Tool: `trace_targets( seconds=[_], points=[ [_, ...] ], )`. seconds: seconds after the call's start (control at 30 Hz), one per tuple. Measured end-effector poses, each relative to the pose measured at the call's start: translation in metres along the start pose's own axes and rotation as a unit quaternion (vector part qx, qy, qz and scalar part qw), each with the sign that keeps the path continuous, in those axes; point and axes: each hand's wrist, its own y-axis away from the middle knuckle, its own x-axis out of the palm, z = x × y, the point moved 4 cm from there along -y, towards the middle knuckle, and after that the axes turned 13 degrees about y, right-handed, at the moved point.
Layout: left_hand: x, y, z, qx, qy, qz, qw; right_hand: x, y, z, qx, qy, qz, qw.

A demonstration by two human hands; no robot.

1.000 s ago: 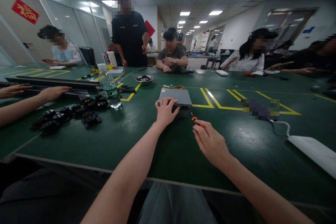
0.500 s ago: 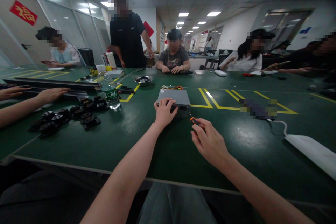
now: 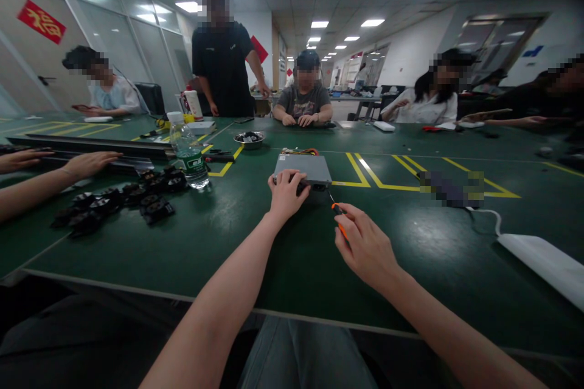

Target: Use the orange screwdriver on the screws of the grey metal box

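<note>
A grey metal computer power supply (image 3: 303, 165) lies flat on the green table, its cable bundle (image 3: 300, 152) at the far side. My left hand (image 3: 286, 194) grips its near left edge, fingers bent over the top and thumb along the front. In my right hand (image 3: 362, 243) is a screwdriver (image 3: 336, 209) with an orange and black handle, pinched between thumb and fingers. Its thin shaft points up and left to the front right corner of the power supply, by the socket. Whether the tip sits in a screw is too small to tell.
Left stand a water bottle (image 3: 191, 161) and a pile of black parts (image 3: 114, 197). A metal bowl (image 3: 249, 140) with small parts is farther back. A co-worker's hands (image 3: 91, 164) rest on long dark rails at left. A white power strip (image 3: 542, 261) lies right.
The fingers of my right hand have shifted on the screwdriver, and more of its orange handle shows now. My left hand and the power supply stay in place.
</note>
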Motion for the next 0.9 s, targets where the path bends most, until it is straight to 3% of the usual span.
trace_targets(
  seconds=[0.07, 0.27, 0.5, 0.63, 0.9],
  points=[
    [0.0, 0.0, 0.0, -0.001, -0.001, 0.0, 1.0, 0.0, 0.0, 0.001, -0.014, 0.008, -0.011, 1.0],
    [0.0, 0.0, 0.0, -0.004, 0.0, 0.003, 1.0, -0.002, 0.001, -0.007, 0.029, 0.012, -0.029, 0.999],
    [0.0, 0.0, 0.0, 0.002, 0.001, -0.002, 1.0, 0.0, 0.0, 0.003, -0.025, 0.016, -0.005, 1.0],
    [0.0, 0.0, 0.0, 0.001, -0.003, 0.002, 1.0, -0.003, -0.001, -0.005, 0.022, 0.026, -0.039, 0.999],
    [0.001, 0.0, 0.0, -0.006, -0.004, 0.002, 1.0, 0.003, 0.002, 0.006, -0.026, 0.016, 0.007, 0.999]
  ],
)
